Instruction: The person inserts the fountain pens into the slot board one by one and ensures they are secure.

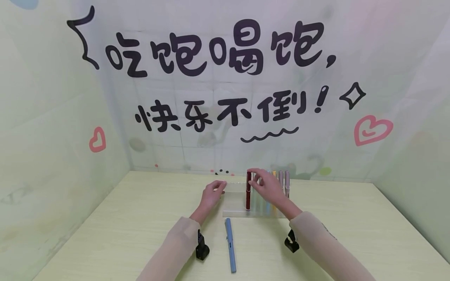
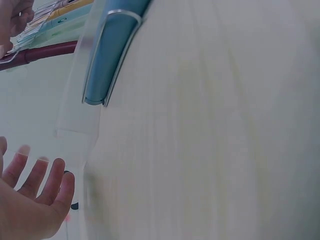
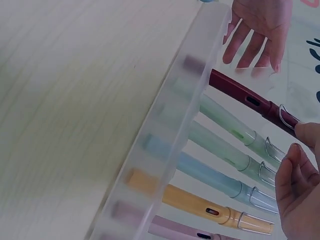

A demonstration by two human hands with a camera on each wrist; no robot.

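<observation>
A clear plastic pen rack (image 1: pixel 232 214) stands on the table with a row of capped pens in it. My right hand (image 1: pixel 268 188) holds the cap end of a dark red pen (image 3: pixel 245 100), index finger at its top and thumb against its side. That pen is upright, its lower end in the rack's front ledge (image 3: pixel 150 115). At the rack's left end is my left hand (image 1: pixel 212 194), its fingers loosely bent and fingertips at the clear edge. A blue pen (image 1: pixel 230 245) with a wire clip lies on the table in front of the rack.
Right of the dark red pen stand green pens (image 3: pixel 227 120), a light blue pen (image 3: pixel 210 172), a yellow pen (image 3: pixel 195 201) and purple pens (image 1: pixel 287 180). Behind the table hangs a printed cloth backdrop (image 1: pixel 197 156); similar cloth borders both sides.
</observation>
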